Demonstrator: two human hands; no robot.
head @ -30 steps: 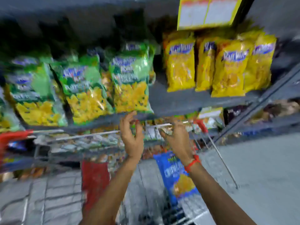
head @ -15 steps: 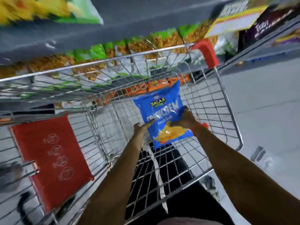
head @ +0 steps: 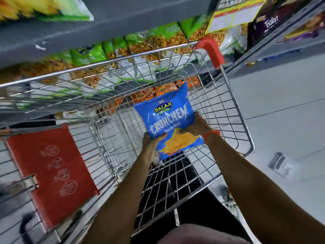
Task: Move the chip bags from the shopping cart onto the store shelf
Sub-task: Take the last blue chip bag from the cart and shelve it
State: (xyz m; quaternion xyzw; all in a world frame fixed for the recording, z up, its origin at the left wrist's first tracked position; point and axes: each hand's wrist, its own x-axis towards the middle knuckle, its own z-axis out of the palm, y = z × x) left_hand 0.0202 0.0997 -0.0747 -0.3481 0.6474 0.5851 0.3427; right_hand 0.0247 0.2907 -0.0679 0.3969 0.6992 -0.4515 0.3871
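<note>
Head view. I hold the blue chip bag (head: 168, 120) inside the shopping cart (head: 235, 110), above its wire floor. My left hand (head: 149, 143) pinches the bag's lower left edge, thumb on the printed face, fingers hidden behind. My right hand (head: 197, 125) closes on the lower right edge, thumb on the front; a red wristband (head: 211, 133) circles that wrist. Compared with half a second ago, the bag sits slightly higher and both grips are firmer, the left thumb now over the front rather than just touching the edge; one second ago both hands were up at the shelf. The bag's long axis runs from near me up and away, tilted a little to the right, its sealed top pointing toward the store shelf (head: 88, 32), printed face toward me. Green snack packs (head: 158, 37) line the lower shelf beyond the cart rim. The red seat flap (head: 52, 173) lies to the left.
</note>
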